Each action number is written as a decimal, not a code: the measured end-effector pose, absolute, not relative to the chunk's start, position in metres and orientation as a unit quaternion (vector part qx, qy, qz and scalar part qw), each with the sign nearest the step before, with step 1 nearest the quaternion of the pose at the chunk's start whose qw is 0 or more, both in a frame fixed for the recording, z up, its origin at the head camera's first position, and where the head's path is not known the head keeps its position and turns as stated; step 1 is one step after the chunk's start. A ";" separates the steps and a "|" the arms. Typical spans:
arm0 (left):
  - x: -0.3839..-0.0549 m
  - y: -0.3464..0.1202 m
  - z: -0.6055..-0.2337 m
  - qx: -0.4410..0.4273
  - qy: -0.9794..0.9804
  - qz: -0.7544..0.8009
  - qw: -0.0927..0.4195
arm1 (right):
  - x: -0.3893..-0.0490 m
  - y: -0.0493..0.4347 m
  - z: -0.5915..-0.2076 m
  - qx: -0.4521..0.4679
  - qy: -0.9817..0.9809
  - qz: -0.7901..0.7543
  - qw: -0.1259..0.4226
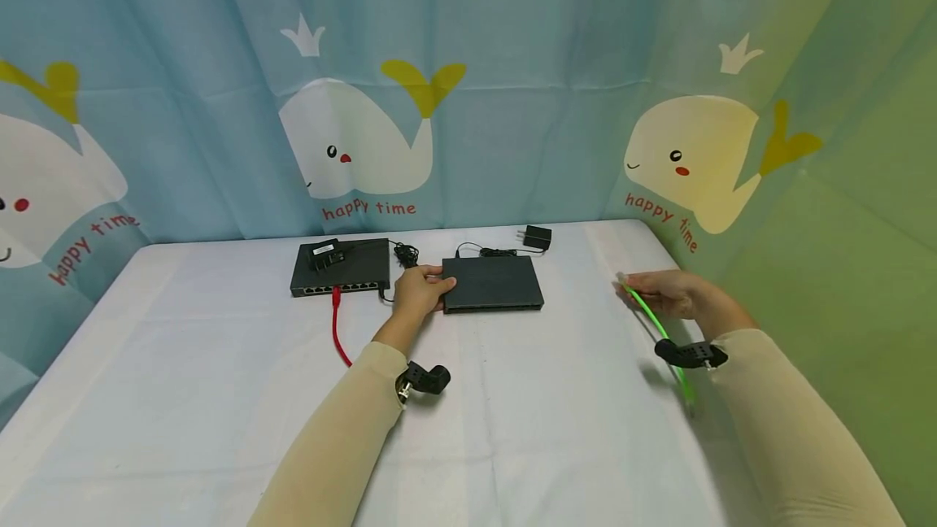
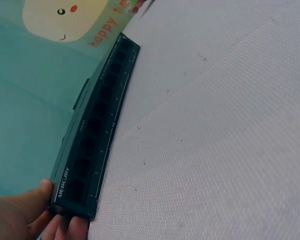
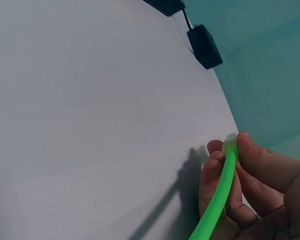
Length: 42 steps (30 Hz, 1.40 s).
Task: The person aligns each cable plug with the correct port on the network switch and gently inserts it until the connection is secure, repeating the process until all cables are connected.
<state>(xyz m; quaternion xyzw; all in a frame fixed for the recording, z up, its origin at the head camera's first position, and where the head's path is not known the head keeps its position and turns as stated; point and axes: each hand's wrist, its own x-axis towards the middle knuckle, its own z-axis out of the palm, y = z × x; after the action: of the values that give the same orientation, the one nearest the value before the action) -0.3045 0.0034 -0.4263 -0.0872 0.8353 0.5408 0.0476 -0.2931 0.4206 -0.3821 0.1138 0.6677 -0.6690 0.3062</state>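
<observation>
My left hand (image 1: 419,297) grips the left end of a flat black network switch (image 1: 494,283), thumb on top and fingers underneath. In the left wrist view the front of this switch (image 2: 97,125) shows a row of ports and the word MERCURY. My right hand (image 1: 669,293), off to the right, pinches the clear plug end of a bright green network cable (image 1: 648,311). The right wrist view shows the clear plug (image 3: 230,145) between thumb and fingers, with the green cable (image 3: 217,200) running down past the palm.
A second black switch (image 1: 342,267) lies to the left with a red cable (image 1: 337,328) plugged into its front and a black adapter (image 1: 325,254) on top. Another black power adapter (image 1: 538,237) lies at the table's back edge. A printed curtain (image 1: 512,104) hangs behind the white table (image 1: 183,397).
</observation>
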 end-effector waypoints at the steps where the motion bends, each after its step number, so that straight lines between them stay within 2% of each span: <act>1: -0.304 0.003 -0.426 -0.088 0.836 0.540 0.048 | -0.292 0.420 -0.382 0.110 0.667 -0.669 0.307; 18: -0.305 0.004 -0.425 -0.091 0.839 0.534 0.046 | -0.264 0.406 -0.389 0.099 0.664 -0.686 0.281; 32: -0.303 0.003 -0.423 -0.088 0.836 0.540 0.047 | -0.237 0.378 -0.397 0.073 0.701 -0.670 0.234; 42: -0.305 0.003 -0.425 -0.083 0.842 0.531 0.045 | -0.224 0.359 -0.399 0.074 0.699 -0.672 0.233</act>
<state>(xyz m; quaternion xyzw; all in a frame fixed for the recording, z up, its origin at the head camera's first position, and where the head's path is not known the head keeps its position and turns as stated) -0.3055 0.0028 -0.4251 -0.0828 0.8424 0.5306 0.0447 -0.2244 0.3592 -0.3994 0.0739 0.6993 -0.6718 0.2329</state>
